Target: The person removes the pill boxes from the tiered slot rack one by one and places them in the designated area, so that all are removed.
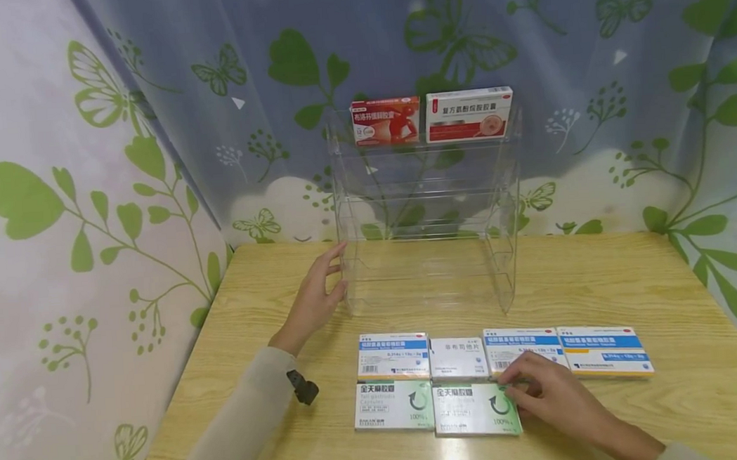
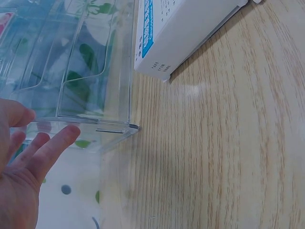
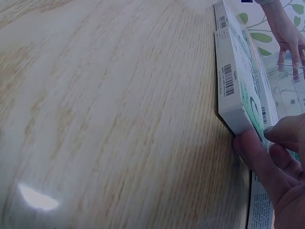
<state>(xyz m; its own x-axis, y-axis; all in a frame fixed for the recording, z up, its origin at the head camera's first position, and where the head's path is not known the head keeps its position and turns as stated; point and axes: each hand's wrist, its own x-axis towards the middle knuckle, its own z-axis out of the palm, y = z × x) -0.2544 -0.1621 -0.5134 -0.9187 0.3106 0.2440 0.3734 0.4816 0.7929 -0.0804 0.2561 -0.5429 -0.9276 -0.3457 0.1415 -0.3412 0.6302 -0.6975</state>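
My left hand (image 1: 312, 300) touches the left side of a clear acrylic display rack (image 1: 505, 288); its fingertips rest along the panel edge in the left wrist view. At the front row's right end, my right hand (image 1: 552, 394) pinches the corner of a green-and-white medicine box (image 1: 468, 410) between thumb and finger. That box lies flat on the table, beside a matching green-and-white box (image 1: 392, 404). In the right wrist view, the thumb (image 3: 255, 148) is against the held box's end face (image 3: 233, 112).
Behind lie blue-and-white boxes (image 1: 394, 355) and a plain white box (image 1: 459, 358); another blue-and-white box (image 1: 604, 349) lies at the right. On the rack's top tier stand a red box (image 1: 387, 122) and a white-and-red box (image 1: 469, 115). A patterned curtain (image 1: 263, 159) hangs behind the table.
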